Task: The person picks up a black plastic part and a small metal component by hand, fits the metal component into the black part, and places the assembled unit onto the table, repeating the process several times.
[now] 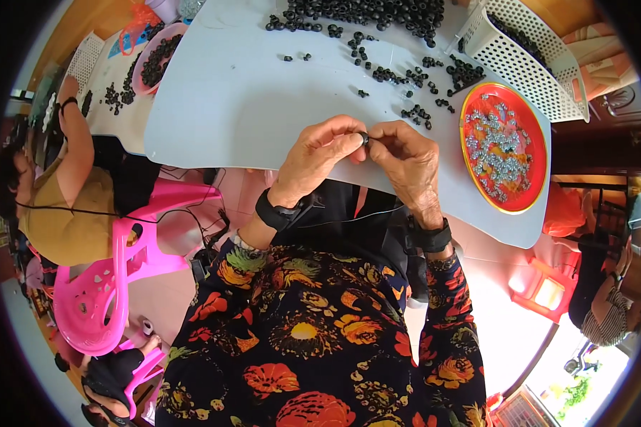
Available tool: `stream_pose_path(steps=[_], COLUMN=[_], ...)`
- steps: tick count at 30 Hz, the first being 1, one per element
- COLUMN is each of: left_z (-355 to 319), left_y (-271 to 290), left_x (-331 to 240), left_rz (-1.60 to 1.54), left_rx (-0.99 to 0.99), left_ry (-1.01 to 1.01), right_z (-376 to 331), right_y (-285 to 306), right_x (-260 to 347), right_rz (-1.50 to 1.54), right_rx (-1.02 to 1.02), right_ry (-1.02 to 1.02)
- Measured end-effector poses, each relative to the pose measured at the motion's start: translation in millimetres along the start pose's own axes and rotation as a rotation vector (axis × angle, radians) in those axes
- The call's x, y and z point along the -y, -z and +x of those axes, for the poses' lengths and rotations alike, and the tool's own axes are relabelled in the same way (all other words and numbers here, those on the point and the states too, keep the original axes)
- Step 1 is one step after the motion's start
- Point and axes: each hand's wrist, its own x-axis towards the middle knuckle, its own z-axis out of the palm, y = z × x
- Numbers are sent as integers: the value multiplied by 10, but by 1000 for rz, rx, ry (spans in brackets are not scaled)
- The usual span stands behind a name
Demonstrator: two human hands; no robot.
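Small black ring (364,138): we see it pinched between our two hands, above the near edge of the surface; it is a tiny dark ring-shaped part, mostly hidden by fingertips.
Ring's direction: too small and too covered for us to tell which way its hole faces or where its long axis lies.
Left hand (319,158): we have it curled, thumb and forefinger closed on the ring from the left side, the other fingers folded in; it comes up from the lower left, a black band on the wrist.
Right hand (408,162): we have it curled too, fingertips closed on the same ring from the right, knuckles up; a black band sits on this wrist as well.
Hands together: their fingertips meet at the ring, touching each other there.
Surface (235,99): pale grey-white, with our hands over its near edge.
Loose black rings (414,78): scattered on the surface beyond our hands, thicker toward the far edge, where a large heap (367,11) lies.
Red round tray (505,147): to the right of our right hand, near but apart, holding small silvery metal parts.
White perforated basket (523,60): beyond the tray at the far right, with dark parts inside.
Pink bowl (158,58): on a second table to the far left, holding black parts.
Another person (71,185): seated at the left on a pink plastic chair (114,277), an arm reaching to that second table.
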Motion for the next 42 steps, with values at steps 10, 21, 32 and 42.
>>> stream_pose_path(steps=[10,21,32,42], left_z=[-11,-21,-20,-13], left_y=[-45,-83,-68,-76], left_x=[22,-60,-33,-75], left_rz=[3,27,123,195], left_rx=[-41,-91,-48,6], left_ry=[-67,-61,-86,-26], right_z=[56,-29,-41,-60], right_y=[105,41,33,24], right_x=[111,78,28,72], right_rz=[-45,370,439,221], right_rx=[172,51,40,-24], right_ry=[-42,-51,-30,33])
